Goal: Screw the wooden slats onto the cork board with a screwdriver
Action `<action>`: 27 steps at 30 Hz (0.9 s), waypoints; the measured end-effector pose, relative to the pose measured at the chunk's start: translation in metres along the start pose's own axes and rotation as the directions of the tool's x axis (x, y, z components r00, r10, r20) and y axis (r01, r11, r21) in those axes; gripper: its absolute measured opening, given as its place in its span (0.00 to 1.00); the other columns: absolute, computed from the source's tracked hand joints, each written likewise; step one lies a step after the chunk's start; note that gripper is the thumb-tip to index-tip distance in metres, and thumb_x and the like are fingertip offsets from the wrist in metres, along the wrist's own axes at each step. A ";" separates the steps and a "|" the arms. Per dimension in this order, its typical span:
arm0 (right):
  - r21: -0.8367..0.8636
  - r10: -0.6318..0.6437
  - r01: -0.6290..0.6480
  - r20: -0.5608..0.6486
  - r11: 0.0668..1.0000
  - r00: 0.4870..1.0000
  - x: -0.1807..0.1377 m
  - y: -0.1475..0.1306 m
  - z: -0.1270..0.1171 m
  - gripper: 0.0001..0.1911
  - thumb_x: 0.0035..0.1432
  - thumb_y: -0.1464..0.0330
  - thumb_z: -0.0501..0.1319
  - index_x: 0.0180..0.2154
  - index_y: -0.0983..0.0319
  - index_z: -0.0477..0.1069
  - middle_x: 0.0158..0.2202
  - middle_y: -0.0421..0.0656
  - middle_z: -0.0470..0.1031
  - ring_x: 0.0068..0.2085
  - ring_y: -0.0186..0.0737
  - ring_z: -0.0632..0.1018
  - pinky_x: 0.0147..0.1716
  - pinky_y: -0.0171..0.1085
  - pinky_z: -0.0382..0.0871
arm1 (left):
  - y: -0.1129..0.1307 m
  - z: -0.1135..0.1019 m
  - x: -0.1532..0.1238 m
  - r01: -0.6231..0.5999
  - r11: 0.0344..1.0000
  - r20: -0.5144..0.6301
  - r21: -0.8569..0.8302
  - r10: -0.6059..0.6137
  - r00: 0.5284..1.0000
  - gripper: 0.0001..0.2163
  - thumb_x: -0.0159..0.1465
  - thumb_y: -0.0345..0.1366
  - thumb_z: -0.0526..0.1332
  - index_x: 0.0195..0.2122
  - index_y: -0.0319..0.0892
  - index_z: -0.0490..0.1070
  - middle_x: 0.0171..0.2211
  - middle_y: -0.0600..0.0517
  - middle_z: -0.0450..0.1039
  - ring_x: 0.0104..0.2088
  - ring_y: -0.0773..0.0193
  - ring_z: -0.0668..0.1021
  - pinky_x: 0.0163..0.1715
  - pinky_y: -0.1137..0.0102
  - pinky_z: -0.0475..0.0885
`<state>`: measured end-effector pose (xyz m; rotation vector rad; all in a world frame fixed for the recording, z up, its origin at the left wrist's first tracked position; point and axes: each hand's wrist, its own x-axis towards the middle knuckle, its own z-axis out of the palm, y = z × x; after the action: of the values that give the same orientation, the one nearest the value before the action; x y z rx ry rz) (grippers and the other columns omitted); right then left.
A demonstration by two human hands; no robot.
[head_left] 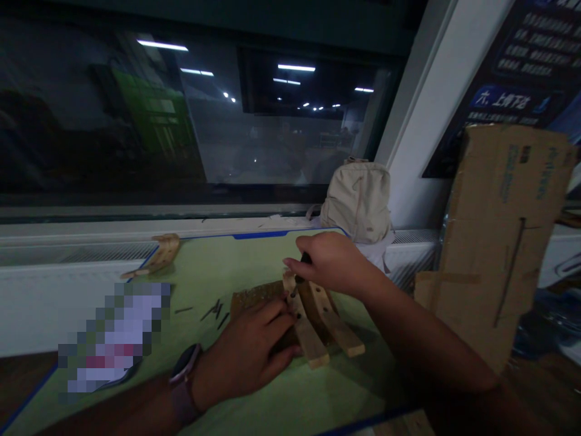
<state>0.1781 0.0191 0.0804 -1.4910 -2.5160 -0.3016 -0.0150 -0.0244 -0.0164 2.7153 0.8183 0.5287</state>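
Note:
My right hand (333, 263) is wrapped round the dark handle of a screwdriver (305, 260). Its shaft points down at a hole in a curved wooden piece (311, 342); whether the tip sits on a screw is too small to tell. My left hand (249, 345), wearing a watch (186, 363), presses its fingers and thumb against the left side of that piece and steadies it. A second curved wooden piece (338, 327) with holes lies alongside on the right. Under both is a shiny brown slab (256, 293), partly hidden by my left hand.
Several dark screws (213, 310) lie left of the slab on the green table (204, 266). Another curved wooden piece (166, 254) rests at the far left corner, above a blurred-out packet (120, 339). A beige backpack (358, 200) stands behind; cardboard (494, 242) leans at right.

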 end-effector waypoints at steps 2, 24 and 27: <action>-0.064 0.062 -0.061 0.014 0.996 0.998 0.001 0.004 0.001 0.25 0.66 0.55 0.50 0.29 0.64 0.73 0.28 0.50 0.77 0.32 0.46 0.76 0.28 0.38 0.54 | 0.000 0.000 0.000 -0.009 1.000 -0.006 -0.016 0.009 1.000 0.09 0.68 0.36 0.56 0.48 0.41 0.67 0.48 0.44 0.68 0.48 0.50 0.72 0.47 0.54 0.72; -0.063 0.079 -0.077 0.033 0.995 0.996 -0.001 0.009 0.003 0.20 0.65 0.56 0.54 0.29 0.64 0.73 0.29 0.49 0.76 0.33 0.45 0.75 0.28 0.38 0.53 | 0.000 0.000 0.000 0.009 1.000 0.002 -0.024 -0.009 1.000 0.10 0.66 0.35 0.57 0.48 0.42 0.67 0.48 0.44 0.67 0.46 0.51 0.73 0.45 0.55 0.73; 0.010 0.035 -0.035 0.046 0.999 0.998 -0.006 0.009 0.001 0.18 0.64 0.56 0.55 0.34 0.63 0.72 0.30 0.47 0.76 0.34 0.45 0.75 0.30 0.38 0.56 | -0.002 0.001 0.000 0.006 1.000 0.000 -0.024 -0.006 1.000 0.09 0.66 0.35 0.57 0.47 0.41 0.68 0.47 0.44 0.68 0.45 0.52 0.73 0.44 0.55 0.74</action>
<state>0.1891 0.0190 0.0781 -1.5529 -2.5193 -0.2502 -0.0159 -0.0231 -0.0176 2.6902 0.8138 0.5338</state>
